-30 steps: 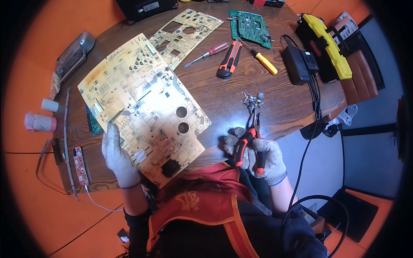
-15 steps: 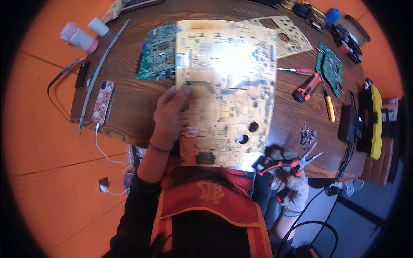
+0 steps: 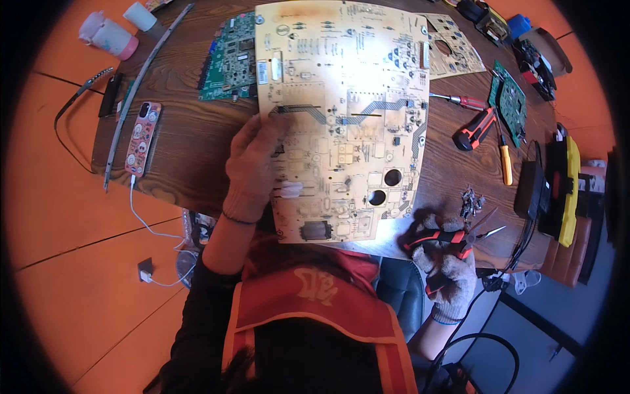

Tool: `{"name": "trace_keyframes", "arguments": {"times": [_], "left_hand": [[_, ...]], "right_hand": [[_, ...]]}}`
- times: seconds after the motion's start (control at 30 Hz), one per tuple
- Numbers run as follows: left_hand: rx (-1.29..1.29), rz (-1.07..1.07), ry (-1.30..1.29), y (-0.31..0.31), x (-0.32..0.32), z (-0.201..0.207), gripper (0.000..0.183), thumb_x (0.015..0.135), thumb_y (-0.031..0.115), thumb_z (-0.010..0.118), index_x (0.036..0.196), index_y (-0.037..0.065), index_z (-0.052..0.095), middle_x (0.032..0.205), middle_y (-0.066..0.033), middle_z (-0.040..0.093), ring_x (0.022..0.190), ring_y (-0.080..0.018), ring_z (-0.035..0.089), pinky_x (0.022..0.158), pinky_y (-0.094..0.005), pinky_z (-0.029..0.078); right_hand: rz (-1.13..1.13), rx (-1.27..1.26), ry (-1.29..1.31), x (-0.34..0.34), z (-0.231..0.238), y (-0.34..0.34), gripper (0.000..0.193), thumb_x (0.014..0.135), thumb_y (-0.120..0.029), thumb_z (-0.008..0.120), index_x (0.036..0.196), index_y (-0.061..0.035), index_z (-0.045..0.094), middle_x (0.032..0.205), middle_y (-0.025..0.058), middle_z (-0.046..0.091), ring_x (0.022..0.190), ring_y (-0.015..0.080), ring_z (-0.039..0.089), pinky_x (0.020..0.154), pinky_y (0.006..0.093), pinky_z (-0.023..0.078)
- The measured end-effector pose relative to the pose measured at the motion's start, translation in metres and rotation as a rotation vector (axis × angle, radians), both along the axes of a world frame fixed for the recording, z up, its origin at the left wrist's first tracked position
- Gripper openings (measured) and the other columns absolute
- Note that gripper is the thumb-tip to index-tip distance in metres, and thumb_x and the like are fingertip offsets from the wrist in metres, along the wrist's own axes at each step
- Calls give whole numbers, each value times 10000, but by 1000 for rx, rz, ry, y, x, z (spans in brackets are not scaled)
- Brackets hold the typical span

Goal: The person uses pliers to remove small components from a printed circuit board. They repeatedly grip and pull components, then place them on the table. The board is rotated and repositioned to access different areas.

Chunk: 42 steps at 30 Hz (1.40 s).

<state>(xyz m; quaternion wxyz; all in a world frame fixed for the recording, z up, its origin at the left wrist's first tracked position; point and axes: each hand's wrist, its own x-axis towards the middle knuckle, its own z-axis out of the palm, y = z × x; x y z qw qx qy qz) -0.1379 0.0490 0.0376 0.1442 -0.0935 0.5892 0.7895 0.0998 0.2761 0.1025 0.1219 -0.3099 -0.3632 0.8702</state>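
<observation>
My bare left hand (image 3: 248,172) grips the left edge of a large tan circuit board (image 3: 341,141). The board is held up over the table's near edge, its printed face toward me and bright glare on its upper half. Two round holes pierce its lower right part. In a knitted work glove, my right hand (image 3: 447,266) is closed around needle-nose pliers (image 3: 438,238) with red and black handles. The pliers' jaws point right, spread apart, with nothing between them. Just beyond them lies a small heap of metal bits (image 3: 471,201).
Green circuit boards lie behind the tan board (image 3: 226,62) and at the right (image 3: 508,105). Screwdrivers (image 3: 474,130) rest at right, near a second tan board (image 3: 453,49). A phone (image 3: 143,139) on a cable, a long metal strip (image 3: 146,85) and a pink-white bottle (image 3: 108,36) are at left.
The tan board has come closer to me and its glare has shrunk, so its print shows more sharply. My right hand with the pliers has shifted slightly right.
</observation>
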Motion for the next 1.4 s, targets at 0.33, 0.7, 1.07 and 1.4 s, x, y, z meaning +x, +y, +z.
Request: {"name": "trace_keyframes", "arguments": {"times": [0.33, 0.7, 1.07, 1.4], "left_hand": [[-264, -139, 357, -2, 0, -4, 281, 947, 184, 611, 1131, -27, 631, 1061, -72, 670, 969, -142, 634, 854, -246, 510], [102, -56, -11, 5, -6, -3, 285, 985, 181, 556, 1166, -32, 610, 1070, -81, 664, 1005, -138, 620, 860, -258, 507], [107, -68, -35, 7, -8, 2, 288, 916, 145, 632, 1148, -24, 616, 1025, -68, 670, 943, -117, 627, 818, -242, 519], [-55, -206, -7, 8, -15, 3, 292, 929, 143, 573, 1200, 49, 624, 1130, -121, 645, 956, -215, 649, 808, -284, 547]], "right_hand": [[-19, 160, -220, 2, 7, -8, 715, 741, -7, 671, 1386, 68, 372, 1282, 259, 521, 1140, 414, 568, 949, 542, 519], [51, 479, -265, -8, 16, -20, 639, 801, -14, 646, 1391, 20, 404, 1273, 194, 556, 1105, 299, 606, 916, 361, 514], [259, 512, -259, -15, 23, -18, 467, 856, -30, 634, 1301, -8, 494, 1265, 152, 567, 1114, 231, 595, 954, 357, 461], [841, 1317, -506, -51, 48, -8, 356, 825, -123, 609, 1176, -87, 558, 1013, 121, 628, 969, 250, 626, 899, 348, 467]]}}
